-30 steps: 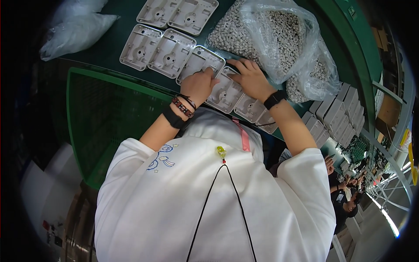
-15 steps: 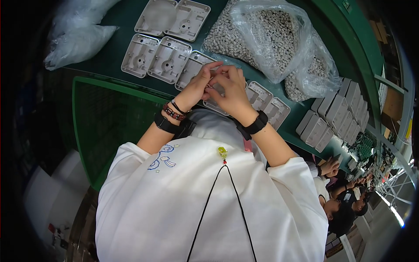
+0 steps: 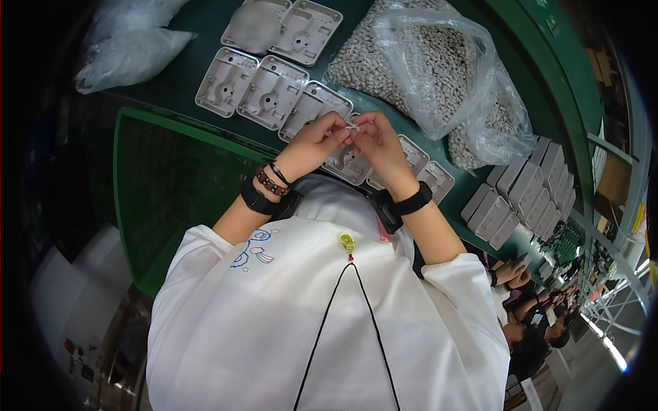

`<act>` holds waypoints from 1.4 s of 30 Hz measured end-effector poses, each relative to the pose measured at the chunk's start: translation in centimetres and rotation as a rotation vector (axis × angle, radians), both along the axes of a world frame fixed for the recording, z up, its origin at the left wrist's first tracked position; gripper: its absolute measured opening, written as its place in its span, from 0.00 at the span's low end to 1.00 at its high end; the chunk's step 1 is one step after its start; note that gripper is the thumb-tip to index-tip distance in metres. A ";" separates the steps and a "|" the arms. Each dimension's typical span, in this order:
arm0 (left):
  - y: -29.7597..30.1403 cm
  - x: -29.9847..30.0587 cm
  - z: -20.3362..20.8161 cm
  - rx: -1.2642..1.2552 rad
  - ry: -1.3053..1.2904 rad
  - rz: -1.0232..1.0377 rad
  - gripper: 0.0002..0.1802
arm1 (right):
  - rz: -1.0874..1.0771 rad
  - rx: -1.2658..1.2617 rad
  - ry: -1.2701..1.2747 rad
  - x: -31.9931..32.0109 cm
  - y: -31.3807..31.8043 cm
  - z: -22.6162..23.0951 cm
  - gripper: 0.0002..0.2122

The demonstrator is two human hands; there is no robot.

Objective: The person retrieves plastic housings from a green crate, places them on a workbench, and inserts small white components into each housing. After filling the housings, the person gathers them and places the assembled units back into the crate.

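Note:
My left hand [image 3: 310, 145] and my right hand [image 3: 381, 148] meet above a row of light-grey plastic housings. Between their fingertips they pinch a small whitish plastic piece [image 3: 352, 127], too small to make out in detail. Directly beneath the hands lie one housing [image 3: 312, 109], partly covered by my left fingers, and another housing [image 3: 346, 164], partly covered by my right hand. Farther left in the row sit two more open housings, one [image 3: 274, 101] with a round hole in its floor. A large clear plastic bag [image 3: 418, 65] full of small greyish-white parts lies beyond my right hand.
Stacked grey housings [image 3: 517, 195] stand at the right on the green table [image 3: 168, 75]. A green crate [image 3: 178, 185] is below the table's left edge. Clear plastic bags [image 3: 133, 55] lie far left. Another person's hands [image 3: 510, 272] are at the right.
My hands have drawn slightly apart, and the small whitish piece now shows between the fingertips. My right hand has shifted a little right.

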State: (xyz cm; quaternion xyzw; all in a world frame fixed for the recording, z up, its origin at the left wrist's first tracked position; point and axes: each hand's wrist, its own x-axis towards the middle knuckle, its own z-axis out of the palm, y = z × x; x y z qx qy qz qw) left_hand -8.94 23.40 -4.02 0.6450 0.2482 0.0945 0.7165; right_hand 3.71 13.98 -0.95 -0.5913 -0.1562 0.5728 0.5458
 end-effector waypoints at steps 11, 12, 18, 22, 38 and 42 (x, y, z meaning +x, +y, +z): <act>3.3 -3.1 0.9 -0.490 0.145 -0.048 0.12 | 0.492 0.459 -1.178 0.1 3.8 0.7 0.06; 3.6 -3.2 0.9 -0.445 0.171 -0.016 0.11 | 0.517 0.510 -1.240 0.1 4.4 0.5 0.07; 4.5 -3.3 -0.7 0.516 0.393 0.224 0.10 | 0.577 0.499 -1.539 2.1 7.9 -2.4 0.05; 5.4 -3.1 -1.1 0.762 0.620 0.117 0.13 | 0.703 0.474 -1.659 2.8 10.0 -4.6 0.02; 6.0 -3.8 -1.8 0.766 0.609 0.026 0.12 | 0.722 0.484 -1.566 2.9 8.8 -4.4 0.09; 7.4 -4.1 -1.0 0.697 0.574 0.042 0.13 | 0.428 0.348 -1.399 3.4 6.7 -3.1 0.09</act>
